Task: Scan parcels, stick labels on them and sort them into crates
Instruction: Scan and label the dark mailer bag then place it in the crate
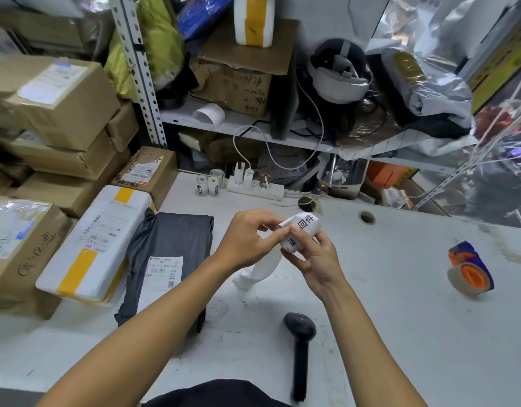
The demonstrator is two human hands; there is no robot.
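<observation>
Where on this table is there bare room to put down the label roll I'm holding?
Bare table lies between the scanner and the tape dispenser, and along the back edge right of the power strip. The near-left corner in front of the black bag is bare too. The left side is crowded with the bag and stacked boxes.
</observation>
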